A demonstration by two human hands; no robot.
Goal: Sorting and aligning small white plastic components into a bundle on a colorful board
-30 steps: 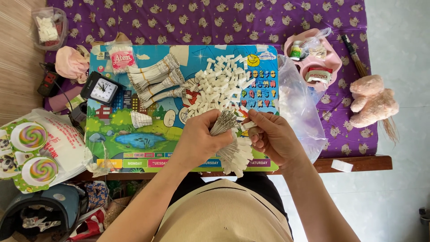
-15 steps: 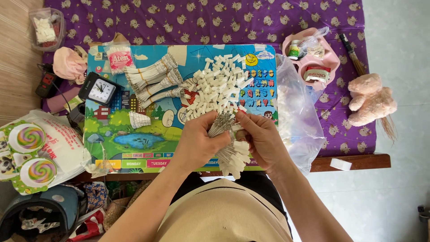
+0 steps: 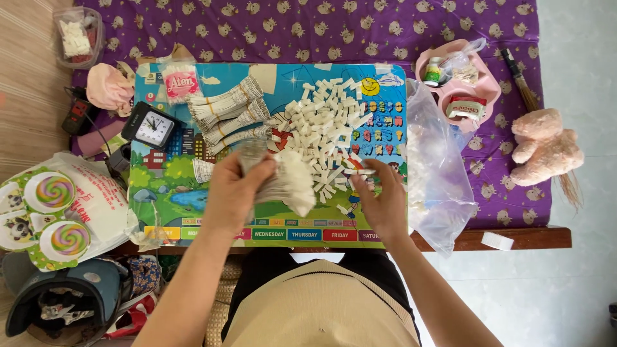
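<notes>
Head view: the left hand (image 3: 234,186) is closed around a thick bundle of thin sticks with white tips (image 3: 286,183), held over the middle of a glossy, colourful picture board (image 3: 160,183) on the counter. The right hand (image 3: 380,199) pinches one small white piece (image 3: 360,171) at the near edge of a loose heap of white blocks (image 3: 324,125). A crinkled clear plastic bag (image 3: 440,173) lies at the board's right edge.
</notes>
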